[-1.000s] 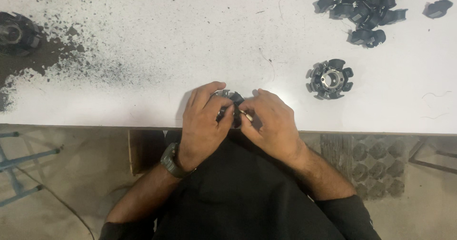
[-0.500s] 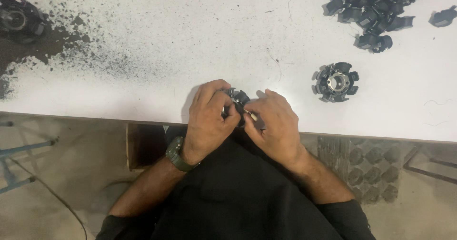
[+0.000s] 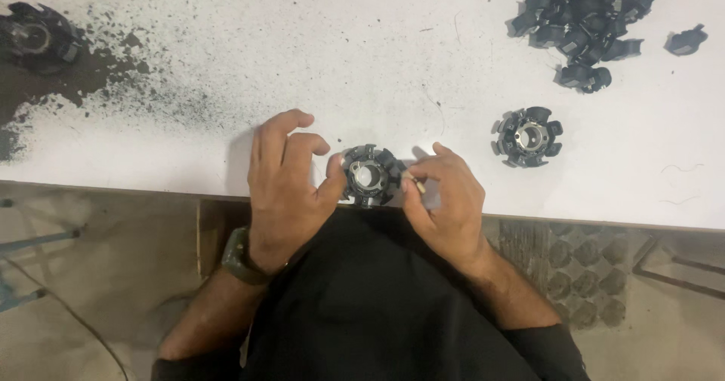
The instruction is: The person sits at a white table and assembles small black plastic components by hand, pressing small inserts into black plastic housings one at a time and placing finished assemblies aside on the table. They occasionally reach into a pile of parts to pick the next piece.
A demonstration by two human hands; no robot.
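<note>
A black ring-shaped part [image 3: 369, 175] with a metal hub and several dark segments around it lies at the near edge of the white table [image 3: 362, 56]. My left hand [image 3: 285, 192] holds it from the left, thumb on its rim, the other fingers raised. My right hand [image 3: 445, 200] touches its right side and pinches a small pale piece between thumb and forefinger. A green watch sits on my left wrist.
A second assembled ring [image 3: 528, 136] lies to the right. A pile of loose black segments [image 3: 585, 18] fills the far right corner. Another dark ring [image 3: 36, 35] sits far left amid black dust. Below the table edge is the floor, with a tray of dark parts [image 3: 581, 271].
Both hands have spread apart, uncovering the ring that they had been cupping. My left fingers have lifted off it; my right hand has slid to its right side.
</note>
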